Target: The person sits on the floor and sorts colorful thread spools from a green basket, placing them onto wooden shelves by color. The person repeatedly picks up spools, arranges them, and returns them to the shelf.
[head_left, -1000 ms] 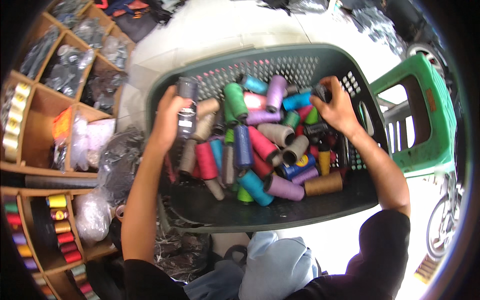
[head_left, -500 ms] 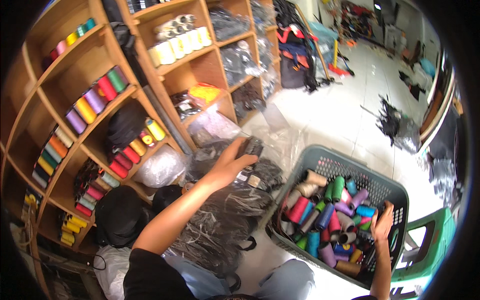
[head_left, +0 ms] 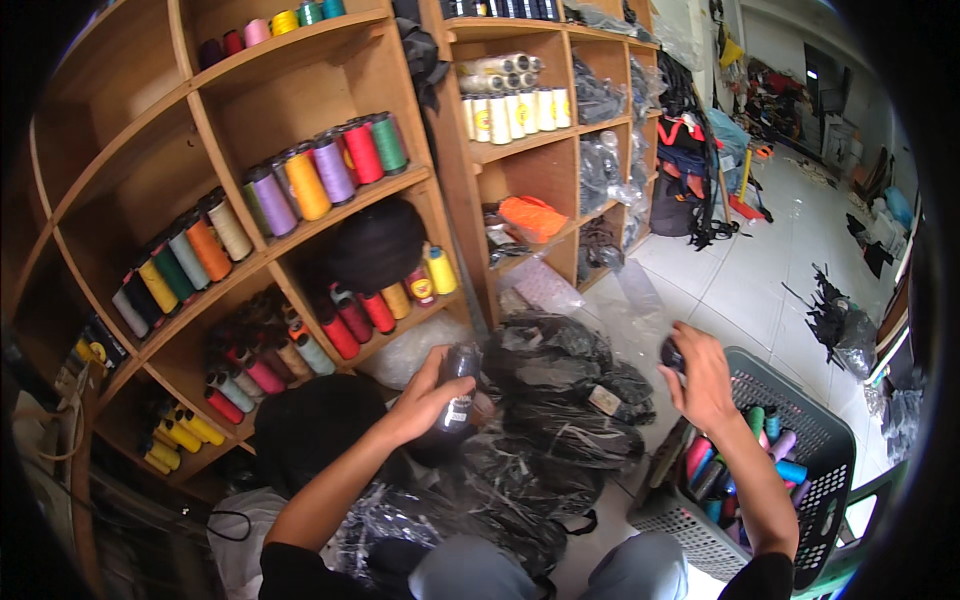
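Observation:
My left hand (head_left: 417, 408) is wrapped round a dark thread spool (head_left: 459, 392) that carries a label with pale print, holding it above the black plastic bags (head_left: 540, 400). Over the near left edge of the grey basket (head_left: 668, 517), my right hand (head_left: 706, 385) pinches a small dark object (head_left: 671, 354). Most of that object is hidden by the fingers, so its kind is unclear. Coloured thread spools (head_left: 785, 443) lie jumbled in the basket, partly behind my right forearm.
Wooden shelves (head_left: 300, 245) with rows of thread spools stand at the left. A further shelf holds white cones (head_left: 515, 112) and bagged goods. Black scraps (head_left: 822, 310) lie on the tiled floor (head_left: 740, 290). A green plastic stool (head_left: 875, 520) stands beside the basket.
My right hand has left the basket's right side and risen to the left, now with a dark object. My left hand has drawn back toward me with the dark spool. The view has swung left.

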{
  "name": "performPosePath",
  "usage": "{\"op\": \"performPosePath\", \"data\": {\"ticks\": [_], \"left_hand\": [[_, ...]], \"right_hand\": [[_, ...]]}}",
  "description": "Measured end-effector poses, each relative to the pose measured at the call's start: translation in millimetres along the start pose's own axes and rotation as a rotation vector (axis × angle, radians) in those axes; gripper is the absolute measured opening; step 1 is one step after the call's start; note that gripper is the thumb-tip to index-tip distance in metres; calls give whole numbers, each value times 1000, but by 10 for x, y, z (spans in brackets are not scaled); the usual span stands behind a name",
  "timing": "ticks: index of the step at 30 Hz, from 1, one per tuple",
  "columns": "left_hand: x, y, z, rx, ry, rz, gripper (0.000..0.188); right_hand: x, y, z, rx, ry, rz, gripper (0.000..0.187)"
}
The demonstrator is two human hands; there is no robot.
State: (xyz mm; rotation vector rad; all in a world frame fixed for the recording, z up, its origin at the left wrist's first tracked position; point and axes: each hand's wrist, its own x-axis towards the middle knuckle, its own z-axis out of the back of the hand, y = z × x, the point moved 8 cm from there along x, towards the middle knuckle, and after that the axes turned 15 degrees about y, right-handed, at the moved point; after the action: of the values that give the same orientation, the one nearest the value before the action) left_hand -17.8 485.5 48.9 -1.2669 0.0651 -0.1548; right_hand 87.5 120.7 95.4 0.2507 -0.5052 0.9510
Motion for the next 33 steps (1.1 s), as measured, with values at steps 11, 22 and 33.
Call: {"op": "performPosePath", "data": {"ticks": [11, 22, 33], "left_hand": [[-594, 194, 860, 5, -156, -48, 65], [-213, -3017, 2160, 1233, -714, -708, 73], [257, -4344, 3815, 1565, -1358, -516, 58]], "right_hand": [[1323, 1136, -782, -95, 91, 414, 44], [3182, 1734, -461, -86, -170, 834, 55], [4185, 2130, 293, 257, -315, 906, 43]]}}
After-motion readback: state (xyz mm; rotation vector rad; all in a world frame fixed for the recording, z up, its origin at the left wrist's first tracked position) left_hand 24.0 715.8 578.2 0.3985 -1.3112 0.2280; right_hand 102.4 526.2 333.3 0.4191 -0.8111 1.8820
